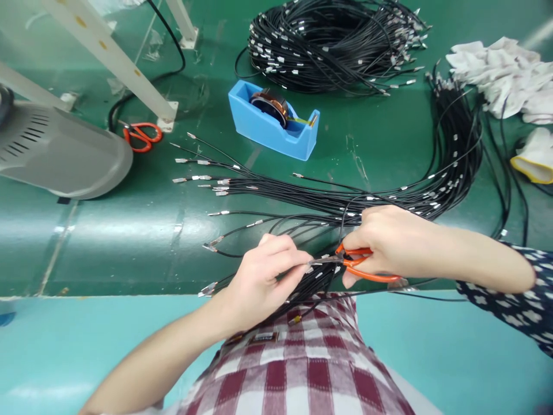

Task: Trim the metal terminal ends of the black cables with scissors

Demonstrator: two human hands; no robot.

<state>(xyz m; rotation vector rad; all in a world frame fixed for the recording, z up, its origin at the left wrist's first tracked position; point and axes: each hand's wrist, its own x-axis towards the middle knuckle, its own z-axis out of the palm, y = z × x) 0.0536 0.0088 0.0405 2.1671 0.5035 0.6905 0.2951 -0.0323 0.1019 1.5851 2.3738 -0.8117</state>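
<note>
Green table (pixel 384 132) bears black cables (pixel 280 196) fanned lengthwise toward its left, presumably to keep them apart and within reach. Right hand (pixel 386 239) grips orange-handled scissors (pixel 349 263) low over them; left hand (pixel 265 276), fingertips pinched narrow at the scissors' tips, apparently steadies a cable end.

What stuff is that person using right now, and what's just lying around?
Seems in use:
scissors, in the right hand
left hand, fingers at the blade tips
black cables

Seems just lying around:
other scissors
blue tape holder
grey machine
white cloth
cable coil, though maybe part of the job
</note>
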